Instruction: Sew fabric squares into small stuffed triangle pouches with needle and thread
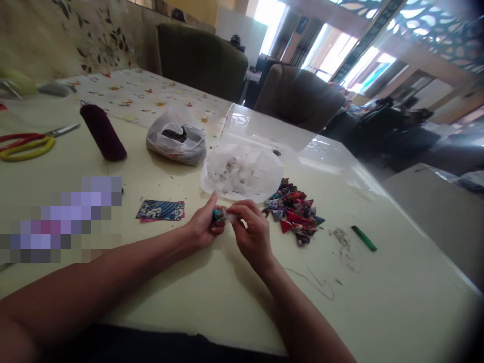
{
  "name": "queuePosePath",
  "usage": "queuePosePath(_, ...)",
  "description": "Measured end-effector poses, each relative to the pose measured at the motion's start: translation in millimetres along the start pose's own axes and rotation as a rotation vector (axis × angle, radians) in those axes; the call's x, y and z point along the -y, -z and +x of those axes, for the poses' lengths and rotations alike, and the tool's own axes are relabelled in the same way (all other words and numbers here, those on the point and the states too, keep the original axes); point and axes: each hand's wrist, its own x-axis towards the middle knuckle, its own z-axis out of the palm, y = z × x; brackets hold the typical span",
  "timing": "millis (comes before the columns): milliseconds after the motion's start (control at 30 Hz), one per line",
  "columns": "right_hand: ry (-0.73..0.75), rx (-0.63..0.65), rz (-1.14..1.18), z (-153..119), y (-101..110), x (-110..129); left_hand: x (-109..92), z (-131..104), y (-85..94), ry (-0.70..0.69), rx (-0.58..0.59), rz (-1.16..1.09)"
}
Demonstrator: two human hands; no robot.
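Between my hands is a small blue patterned cloth piece [218, 215], which my left hand [206, 222] grips with its thumb raised. My right hand [251, 229] pinches a tuft of white stuffing [229, 217] at the cloth's right end. Just beyond, more white stuffing [236, 174] lies on a thin white sheet [268, 176]. To the right of my right hand sits a pile of small colourful stuffed cloth pieces [298, 212]. Flat blue wave-patterned cloth [161, 209] rests left of my left hand, over something pink.
Scissors [30, 143] and a dark purple cylinder [103, 132] lie at the left of the table [234, 312]. A plastic bag [177, 138] with dark contents stands behind the cloth. On the right are thread [321, 287] and a green object [364, 238]. Chairs [202, 60] stand beyond.
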Motion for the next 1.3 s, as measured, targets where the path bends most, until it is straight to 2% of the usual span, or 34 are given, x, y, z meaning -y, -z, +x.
queuePosePath(233, 0.104, 0.044, -0.034, -2, -3, -6, -3, 1, -0.1, -0.052, -0.021, -0.023)
queuePosePath(533, 0.092, -0.005, -0.081, -1, -5, -8, 5, -3, 0.3, -0.174, 0.022, 0.109)
queuePosePath(767, 0.104, 0.003, -0.074, 0, -4, -5, 5, -3, 1.5, -0.094, 0.061, 0.089)
queuePosePath(900, 0.060, 0.001, -0.080, 0, -2, -6, 3, -2, 2.1, -0.049, 0.079, 0.052)
queuePosePath(1033, 0.002, -0.013, -0.084, 0, -1, -6, 2, -2, 1.2, -0.095, 0.078, 0.049)
queuePosePath(1300, 0.085, 0.013, -0.048, -1, -4, -10, 6, -5, 1.1, -0.178, 0.053, 0.117)
